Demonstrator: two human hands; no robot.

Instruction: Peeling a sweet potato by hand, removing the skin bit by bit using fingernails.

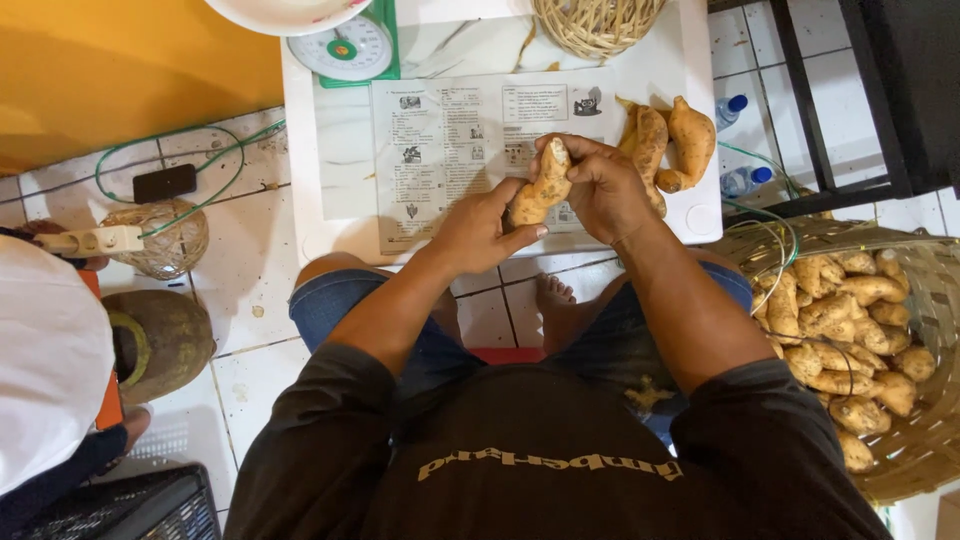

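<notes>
At the far left, another person's white cap (45,360) is showing at the edge of the view, beside a round brown pot (160,340) sitting on the tiled floor (250,270). A green-rimmed dial scale (350,47) is standing at the back of the low white table (345,160), and a printed sheet (450,150) is lying spread over its middle.

Above that sheet, the person's left hand (480,228) is cupping the lower end of a sweet potato (542,185), its grip closing round the tuber from below. The right hand (600,185) is wrapping over the upper end, fingers curling tight, thumb pressing on the skin. The tuber is being held slightly tilted, clear of the table.

It is looking firm and stiff, moderately heavy for its size, with dry, rough skin that is unlikely to be slipping; the thick middle is seeming the safest place to take hold, the tapered tips being the parts likeliest to snap.

Further right, two more sweet potatoes (670,145) are lying on the table, and a wide woven basket (930,450) on the floor is holding many more.
</notes>
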